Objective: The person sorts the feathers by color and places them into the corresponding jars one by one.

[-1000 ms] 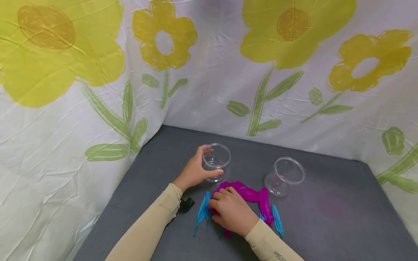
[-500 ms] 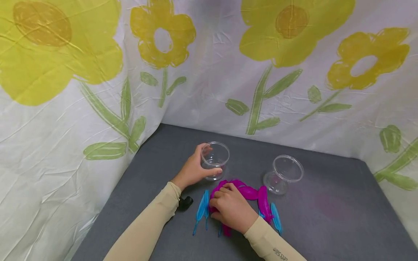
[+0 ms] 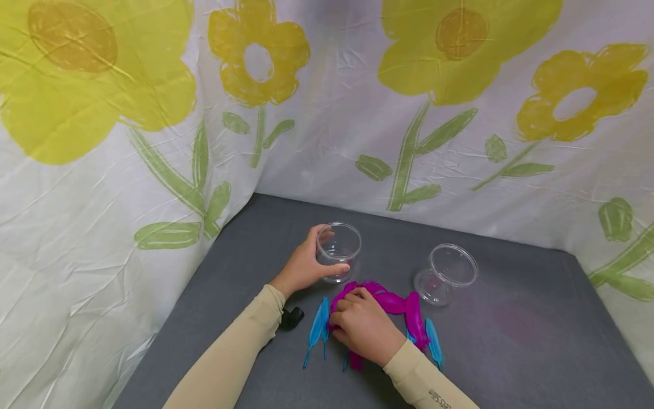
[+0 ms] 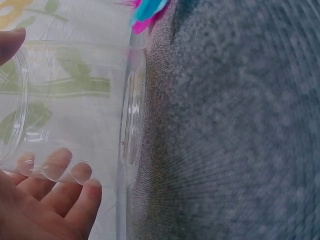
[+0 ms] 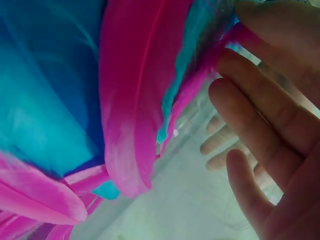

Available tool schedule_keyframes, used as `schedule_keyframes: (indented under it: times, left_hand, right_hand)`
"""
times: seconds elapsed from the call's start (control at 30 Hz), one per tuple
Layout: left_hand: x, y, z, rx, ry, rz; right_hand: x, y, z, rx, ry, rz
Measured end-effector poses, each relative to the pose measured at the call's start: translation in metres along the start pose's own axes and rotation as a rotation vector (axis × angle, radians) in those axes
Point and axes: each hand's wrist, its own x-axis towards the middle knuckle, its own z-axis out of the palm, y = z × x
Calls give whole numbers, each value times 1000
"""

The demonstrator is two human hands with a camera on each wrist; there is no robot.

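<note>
My left hand [image 3: 302,266] grips a clear plastic cup [image 3: 338,258] upright at the table's middle. Its thumb is on the near side, and the other fingers wrap the far side [image 4: 75,172]. Just nearer to me, my right hand [image 3: 367,328] is down in a loose heap of magenta feathers [image 3: 390,303]. Thumb and forefinger pinch a magenta feather [image 5: 241,37] there; the other fingers are loosely bent. Blue feathers [image 3: 315,330] lie left of this hand, and another blue feather [image 3: 433,342] lies right of it. The right hand hides part of the heap.
A second clear plastic cup [image 3: 453,266] stands to the right, behind the feathers. Beside the left cuff is a small black object [image 3: 293,319], partly covered by the sleeve. Grey cloth [image 3: 511,341] covers the table, with a flower-printed curtain [image 3: 332,142] behind it.
Only a slight shift of the head view shows. Both hands keep nearly the same places on the cup and among the feathers.
</note>
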Motion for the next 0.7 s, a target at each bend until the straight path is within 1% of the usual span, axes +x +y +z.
schedule_keyframes:
  times: [0.2,0.37,0.57,0.7]
  left_hand:
    - [-2,-1,-2,-7,-2,3]
    - [-2,-1,-2,-6,5,-4]
    - [-1,-1,-1,2,-1,-5]
    - [-1,-1,-1,3,-7,-1]
  right_hand:
    - [-1,4,-8,18,140,-11]
    - [-3,15,-20,90,222,20]
    - [-8,32,-46,161,362,49]
    - [-9,44,-67,164,436,73]
